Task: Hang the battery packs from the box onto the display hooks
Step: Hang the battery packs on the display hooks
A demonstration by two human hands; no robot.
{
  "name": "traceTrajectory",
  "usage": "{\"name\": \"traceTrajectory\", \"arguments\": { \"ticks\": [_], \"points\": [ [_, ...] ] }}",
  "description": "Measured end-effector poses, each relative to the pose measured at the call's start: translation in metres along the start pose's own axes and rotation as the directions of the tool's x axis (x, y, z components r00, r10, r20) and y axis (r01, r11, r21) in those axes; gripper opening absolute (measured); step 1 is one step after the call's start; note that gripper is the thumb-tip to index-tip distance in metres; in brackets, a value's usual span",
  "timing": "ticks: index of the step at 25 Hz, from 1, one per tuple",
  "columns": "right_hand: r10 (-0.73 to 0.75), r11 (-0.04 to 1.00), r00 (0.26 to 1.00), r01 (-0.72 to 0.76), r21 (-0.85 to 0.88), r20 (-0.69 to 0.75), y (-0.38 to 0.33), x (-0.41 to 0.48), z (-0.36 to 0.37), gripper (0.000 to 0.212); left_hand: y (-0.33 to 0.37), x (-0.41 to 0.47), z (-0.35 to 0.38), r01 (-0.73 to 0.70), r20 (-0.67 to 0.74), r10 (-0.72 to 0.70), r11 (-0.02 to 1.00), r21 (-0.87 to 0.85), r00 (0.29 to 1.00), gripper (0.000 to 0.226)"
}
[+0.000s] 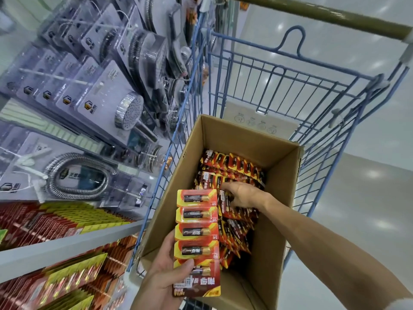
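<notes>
Holding: left hand (165, 276) grips the near end of a battery strip (196, 231), thumb on its face, above the near-left edge of the box (274, 253).
Look: five red-and-yellow cards, each sealing one black-and-gold battery.
Writing: "5" on side tabs; large white Chinese characters, upside down, at the near end.
Right hand (243, 195): fingers curled round a loose pack (224, 203) inside the box.
Box: brown cardboard, in a blue cart (324, 108).
Left side: hung packs (55, 218) near, shower heads (129, 114) farther.

1. We see the box (234, 135) as matt brown cardboard.
2. The battery packs (196, 231): glossy card under clear plastic.
3. We read the cart (276, 70) as blue-painted metal wire.
4. The shower head (129, 113) shines like chrome.
</notes>
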State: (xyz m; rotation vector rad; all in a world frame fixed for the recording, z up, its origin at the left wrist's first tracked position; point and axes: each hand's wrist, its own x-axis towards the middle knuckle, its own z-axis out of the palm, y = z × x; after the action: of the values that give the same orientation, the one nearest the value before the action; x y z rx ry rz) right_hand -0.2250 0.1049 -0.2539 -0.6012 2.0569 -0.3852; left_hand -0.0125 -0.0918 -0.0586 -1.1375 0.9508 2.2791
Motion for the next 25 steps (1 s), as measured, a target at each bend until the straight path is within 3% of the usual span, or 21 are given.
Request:
{"name": "traceTrajectory", "arguments": {
  "ticks": [3,6,8,9,12,15,19,22,25],
  "points": [
    [-0.025,0.992,0.999,0.022,0.121,0.023,-0.008,-0.008,-0.007,0.075,0.004,-0.003,0.000,-0.043,0.038,0.044,0.998,-0.038,0.998,0.089],
    [-0.088,0.941,0.994,0.105,0.323,-0.067,-0.012,-0.027,-0.016,0.029,0.013,-0.010,-0.004,-0.111,0.025,0.112,0.993,-0.045,0.993,0.079],
    [-0.089,0.857,0.982,0.160,0.489,-0.166,-0.026,-0.056,-0.028,0.009,0.024,-0.020,-0.004,-0.146,0.039,0.147,0.989,-0.028,0.988,0.081],
    [-0.059,0.779,0.975,0.178,0.601,-0.213,-0.037,-0.075,-0.034,0.003,0.031,-0.026,-0.001,-0.166,0.050,0.167,0.986,-0.019,0.985,0.075],
    [0.077,0.427,0.941,0.267,0.864,-0.329,-0.076,-0.138,-0.050,0.022,0.056,-0.043,0.011,-0.239,0.004,0.239,0.971,0.015,0.971,0.050],
    [0.152,0.116,0.909,0.374,0.920,-0.388,-0.114,-0.194,-0.059,0.033,0.071,-0.066,0.023,-0.324,0.022,0.323,0.945,0.041,0.946,0.021],
    [0.224,-0.236,0.882,0.462,0.855,-0.415,-0.164,-0.254,-0.059,0.038,0.069,-0.110,0.027,-0.422,0.051,0.421,0.907,0.004,0.906,0.043],
    [0.192,-0.253,0.907,0.416,0.874,-0.375,-0.198,-0.291,-0.047,0.033,0.051,-0.151,0.022,-0.542,0.048,0.541,0.840,0.021,0.840,0.040],
    [0.118,-0.177,0.936,0.349,0.920,-0.332,-0.223,-0.319,-0.024,0.041,0.016,-0.194,0.006,-0.666,-0.035,0.668,0.745,0.047,0.744,0.036]
  ]
}}
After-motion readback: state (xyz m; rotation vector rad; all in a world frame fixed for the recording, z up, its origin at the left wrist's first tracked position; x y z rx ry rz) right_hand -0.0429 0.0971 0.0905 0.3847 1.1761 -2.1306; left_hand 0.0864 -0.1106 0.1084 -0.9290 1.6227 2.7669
